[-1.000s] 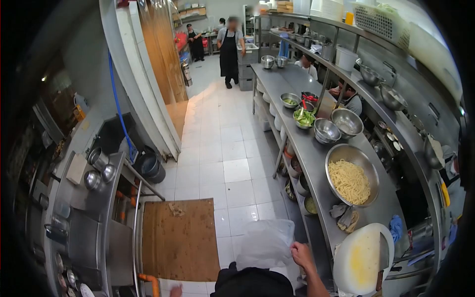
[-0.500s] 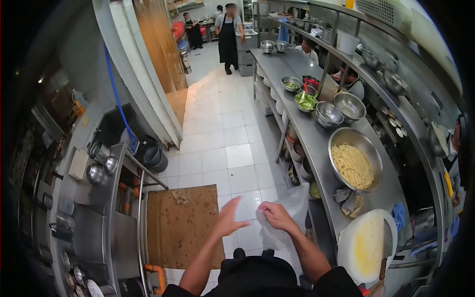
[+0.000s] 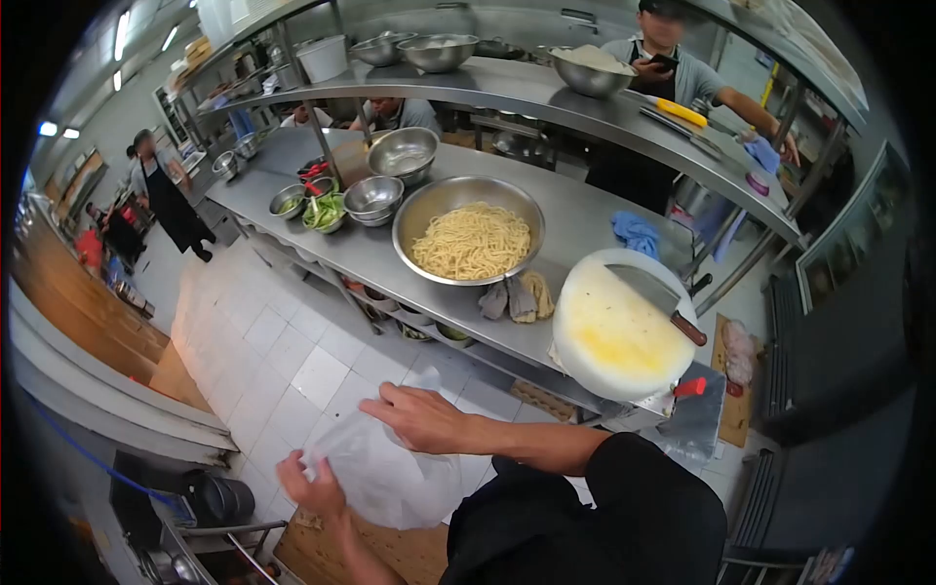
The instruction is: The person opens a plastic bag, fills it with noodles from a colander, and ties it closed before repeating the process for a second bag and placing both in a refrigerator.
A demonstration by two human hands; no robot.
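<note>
A translucent plastic bag [image 3: 395, 478] hangs in front of my body, over the floor. My right hand [image 3: 417, 414] pinches its upper edge. At the bag's left side, my left hand [image 3: 314, 485] has its thumb and fingers closed on the rim. Past my hands, on the steel counter, a large metal bowl [image 3: 406, 244] holds a heap of yellow noodles [image 3: 473, 242]. Grey and tan cloths [image 3: 512, 297] lie at the counter's edge beside that bowl.
A round white cutting board [image 3: 624, 341] with a cleaver [image 3: 687, 328] on it sits right of the noodles. A blue cloth [image 3: 636, 232] lies behind. Bowls of greens [image 3: 325, 211] stand further left. A person [image 3: 673, 88] stands beyond the shelf [image 3: 487, 83]; others are further back.
My view has swung right, toward the counter. My left hand, open and apart from the bag before, now grips its rim. My right hand has kept hold of the bag.
</note>
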